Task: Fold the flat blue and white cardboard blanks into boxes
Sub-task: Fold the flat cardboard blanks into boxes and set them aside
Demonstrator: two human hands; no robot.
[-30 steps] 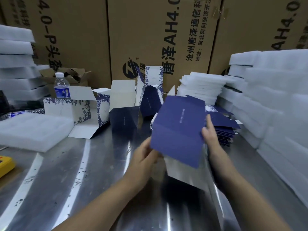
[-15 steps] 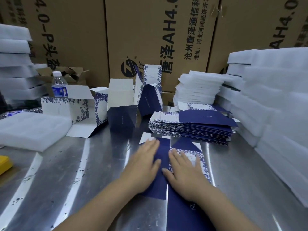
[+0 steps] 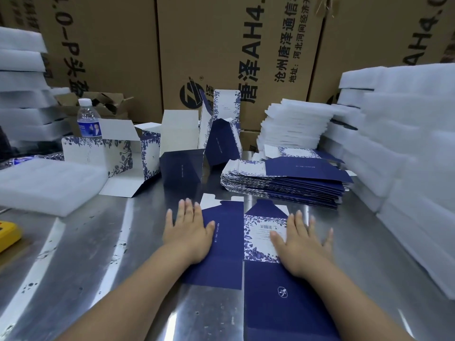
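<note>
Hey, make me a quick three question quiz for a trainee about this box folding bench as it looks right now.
1. True or false: the left hand and right hand lie open and flat on the blank on the table.
2. Where is the stack of flat blanks? A) beside the left elbow B) beyond the right hand C) on the floor
3. Fill in: the capped ___ stands behind the open white box.
Key: 1 true; 2 B; 3 water bottle.

One wide-angle view, worn on the head, looks forward and down across the steel counter [image 3: 98, 254]. It sits close above the left hand [image 3: 188, 232] and right hand [image 3: 300, 242] and reaches the far brown cartons [image 3: 221, 45]
</note>
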